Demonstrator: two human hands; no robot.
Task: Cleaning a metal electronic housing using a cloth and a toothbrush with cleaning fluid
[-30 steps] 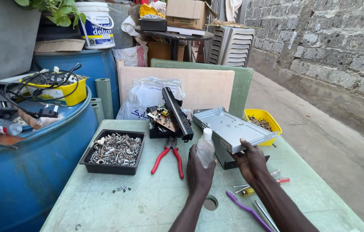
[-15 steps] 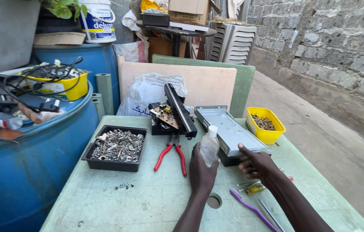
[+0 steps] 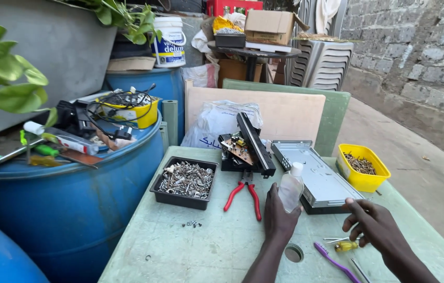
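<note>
Left hand [image 3: 279,217] is wrapped around a small clear plastic bottle [image 3: 291,187] with a white cap, fingers curled on its lower half, holding it upright just above the pale green worktop [image 3: 180,246], right beside the near corner of a grey metal casing [image 3: 316,175] that lies flat there. Right hand [image 3: 373,225] hovers empty, fingers loosely spread and bent, at the casing's near right edge; whether the fingertips actually touch the metal, I cannot tell. Just below that hand lie a purple toothbrush [image 3: 334,261], a short yellow-handled screwdriver [image 3: 345,245] and a thin metal tool, all flat on the worktop. There is a round hole [image 3: 293,253] in the worktop close to the left wrist. Red-handled pliers [image 3: 245,193] sit to the left of the bottle, jaws pointing away from the person. Behind them stands an opened black device with a circuit board [image 3: 240,149] showing, tilted up. Further left, a black tray [image 3: 184,181] full of silvery screws and bits, with a few loose screws spilled in front of it. At the far right edge of the worktop, a yellow tub [image 3: 363,169] holds more screws. A white plastic bag [image 3: 216,123] leans against a board at the back, and a big blue barrel [image 3: 80,209] stands beside the worktop on the left, cluttered on top.
</note>
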